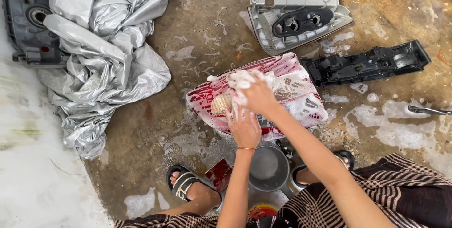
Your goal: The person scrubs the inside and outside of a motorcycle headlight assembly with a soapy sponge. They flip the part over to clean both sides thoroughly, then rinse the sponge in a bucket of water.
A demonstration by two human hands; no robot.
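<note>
A red tail-light lens [207, 97] covered in white soap foam lies on the wet concrete floor in front of me. My left hand [244, 126] rests flat on its near edge, fingers spread, holding it steady. My right hand [252, 91] presses down on the middle of the lens and is closed on a foamy scrub pad [239, 81]. A tan patch [220, 104] shows on the lens just left of my hands.
A crumpled silver cover [108, 49] lies at left beside a dark lamp housing [26, 20]. A grey lamp housing [296, 18] and a black one [367, 63] lie beyond. A grey pan [269, 167] and a small red lens piece [219, 174] sit between my sandalled feet.
</note>
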